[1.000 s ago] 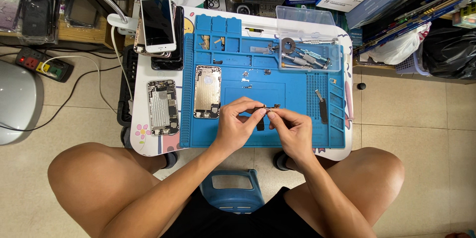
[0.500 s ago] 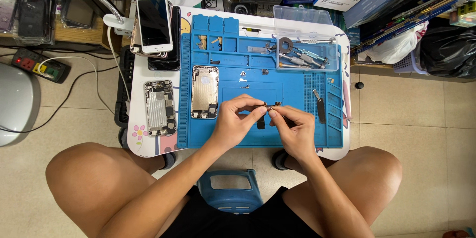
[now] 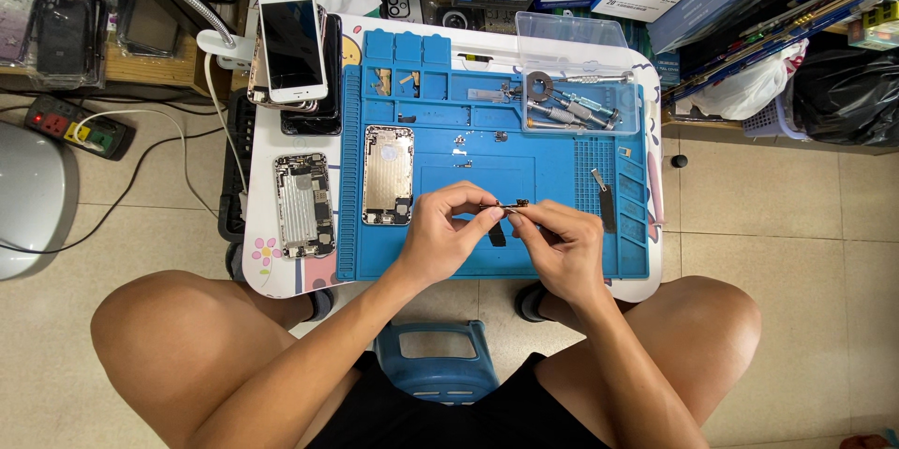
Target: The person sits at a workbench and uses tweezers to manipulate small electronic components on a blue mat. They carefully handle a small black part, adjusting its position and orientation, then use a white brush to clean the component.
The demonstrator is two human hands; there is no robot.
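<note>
- A small dark phone part [image 3: 510, 206], thin and strip-like, is held pinched between the fingertips of the left hand [image 3: 448, 234] and the right hand [image 3: 560, 243], just above the lower middle of the blue repair mat [image 3: 562, 168].
- Both hands are closed in a fine fingertip grasp on the part; neither is released or clenched into a fist.
- The part's long axis is seen running roughly left to right across the mat, about level, with its slightly thicker dark end pointing toward the right hand. Finer detail is too small to be told.
- A slip is judged the main risk: the part is held only at its ends, so it could be dropped onto the mat or off the near edge to the tiled floor [image 3: 796, 224].
- Bending or tearing is also judged possible if the 2 hands are pulled apart or twisted against each other.
- An opened phone shell [image 3: 388, 175] lies on the mat just beside the left hand, and a second one [image 3: 302, 205] rests on the white table [image 3: 267, 266]; loose small pieces on the mat could be scattered by a careless wrist.
- A clear tool tray [image 3: 581, 98] stands well apart at the mat's far right.
</note>
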